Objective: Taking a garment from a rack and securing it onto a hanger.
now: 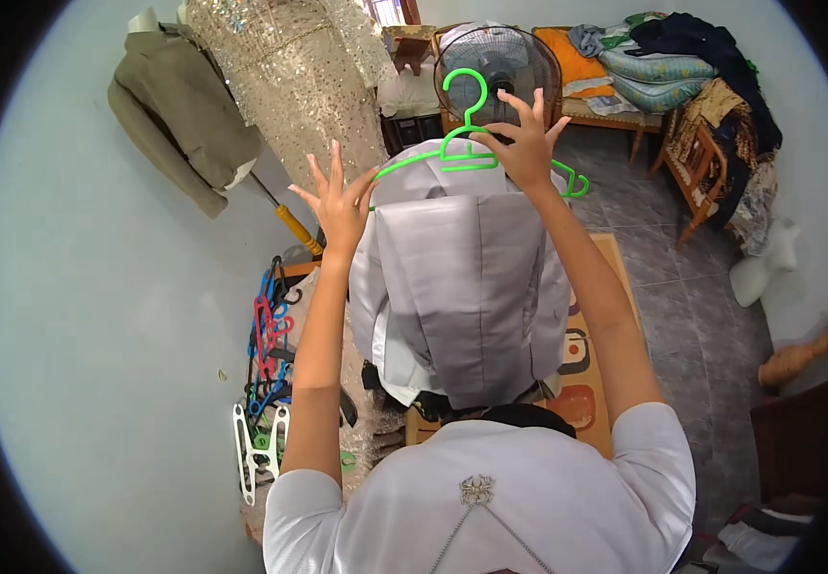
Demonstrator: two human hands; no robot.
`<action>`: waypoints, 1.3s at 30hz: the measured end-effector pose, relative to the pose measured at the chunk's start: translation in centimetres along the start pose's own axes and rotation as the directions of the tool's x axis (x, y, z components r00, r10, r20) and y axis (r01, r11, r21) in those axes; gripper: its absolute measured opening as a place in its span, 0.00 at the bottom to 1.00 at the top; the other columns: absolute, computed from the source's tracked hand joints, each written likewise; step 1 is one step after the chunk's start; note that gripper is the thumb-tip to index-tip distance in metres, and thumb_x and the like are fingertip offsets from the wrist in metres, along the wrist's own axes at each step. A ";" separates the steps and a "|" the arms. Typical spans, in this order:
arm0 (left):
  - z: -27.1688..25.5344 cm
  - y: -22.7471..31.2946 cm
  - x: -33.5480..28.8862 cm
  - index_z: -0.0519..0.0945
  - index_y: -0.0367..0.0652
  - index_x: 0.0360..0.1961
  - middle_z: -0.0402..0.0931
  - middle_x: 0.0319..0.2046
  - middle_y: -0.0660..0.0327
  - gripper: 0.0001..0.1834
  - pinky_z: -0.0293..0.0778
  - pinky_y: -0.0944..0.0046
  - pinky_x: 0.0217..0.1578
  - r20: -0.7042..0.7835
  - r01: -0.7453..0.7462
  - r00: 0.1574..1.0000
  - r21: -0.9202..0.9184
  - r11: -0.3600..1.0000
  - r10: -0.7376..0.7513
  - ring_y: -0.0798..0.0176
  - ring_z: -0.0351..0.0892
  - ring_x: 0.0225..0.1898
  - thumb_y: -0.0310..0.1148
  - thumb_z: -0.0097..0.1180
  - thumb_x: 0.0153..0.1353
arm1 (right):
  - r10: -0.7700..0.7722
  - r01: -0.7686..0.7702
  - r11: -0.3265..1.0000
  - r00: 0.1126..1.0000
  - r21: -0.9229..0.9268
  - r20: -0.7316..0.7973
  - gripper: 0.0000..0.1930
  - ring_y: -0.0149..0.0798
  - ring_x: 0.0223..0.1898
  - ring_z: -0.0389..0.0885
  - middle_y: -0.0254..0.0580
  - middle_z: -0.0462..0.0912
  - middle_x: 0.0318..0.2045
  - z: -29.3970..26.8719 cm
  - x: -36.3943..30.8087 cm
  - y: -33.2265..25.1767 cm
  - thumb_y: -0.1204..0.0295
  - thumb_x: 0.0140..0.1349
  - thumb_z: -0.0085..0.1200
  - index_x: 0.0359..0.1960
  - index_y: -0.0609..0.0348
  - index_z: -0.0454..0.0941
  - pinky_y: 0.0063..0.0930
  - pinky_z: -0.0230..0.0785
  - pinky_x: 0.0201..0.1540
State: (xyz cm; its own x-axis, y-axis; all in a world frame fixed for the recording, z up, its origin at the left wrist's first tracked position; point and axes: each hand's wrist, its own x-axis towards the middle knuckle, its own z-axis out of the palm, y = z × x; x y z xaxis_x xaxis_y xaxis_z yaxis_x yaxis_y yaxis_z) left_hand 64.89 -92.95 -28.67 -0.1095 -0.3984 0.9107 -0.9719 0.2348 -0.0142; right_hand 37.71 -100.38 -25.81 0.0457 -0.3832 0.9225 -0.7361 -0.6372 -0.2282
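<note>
1. The left hand (342, 214) has thumb and forefinger clamped on the left arm of a bright-green plastic clothes hanger (469, 168), other fingers spread.
2. The right hand (527, 161) pinches it beside the hook.
3. A smooth light-grey fabric garment (462, 277) hangs from it, before the person.
4. Any marking on the round, wire-caged fan (521, 59) beyond is too small to read.

The top (529, 459) is white — short-sleeved — with silvery ornament (477, 490) and chain (451, 540).
</note>
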 end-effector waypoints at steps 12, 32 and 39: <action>14.1 -5.4 0.0 0.71 0.66 0.53 0.48 0.65 0.58 0.24 0.33 0.21 0.52 0.241 0.071 0.965 0.141 0.988 -0.103 0.43 0.43 0.66 0.42 0.57 0.53 | 0.134 -0.141 0.990 0.968 0.019 0.214 0.14 0.53 0.65 0.48 0.23 0.70 0.51 16.7 1.0 9.7 0.49 0.42 0.61 0.18 0.43 0.83 0.77 0.18 0.55; 20.5 1.5 -7.3 0.58 0.60 0.62 0.47 0.66 0.65 0.32 0.31 0.33 0.59 0.645 -0.226 0.629 -0.382 0.896 0.434 0.57 0.46 0.66 0.51 0.46 0.56 | 0.138 -0.105 0.990 0.867 -0.096 0.478 0.12 0.49 0.65 0.48 0.21 0.70 0.50 25.7 -3.0 16.1 0.51 0.43 0.61 0.20 0.43 0.83 0.78 0.19 0.54; 23.8 -0.2 -6.7 0.57 0.54 0.63 0.48 0.66 0.67 0.33 0.33 0.28 0.56 0.630 -0.139 0.731 -0.236 0.962 0.261 0.60 0.50 0.65 0.51 0.45 0.58 | 0.052 0.035 0.980 0.907 -0.198 0.417 0.24 0.52 0.66 0.42 0.35 0.56 0.61 24.5 -6.2 14.3 0.50 0.56 0.48 0.55 0.35 0.68 0.80 0.23 0.52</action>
State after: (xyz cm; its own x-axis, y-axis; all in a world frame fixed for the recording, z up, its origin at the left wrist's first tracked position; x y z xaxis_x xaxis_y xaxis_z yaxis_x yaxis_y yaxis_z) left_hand 60.87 -111.45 -44.63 -0.4645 -0.7890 0.4022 -0.8703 0.4907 -0.0424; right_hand 43.45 -123.52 -42.46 0.2850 -0.6599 0.6952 -0.8531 -0.5053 -0.1299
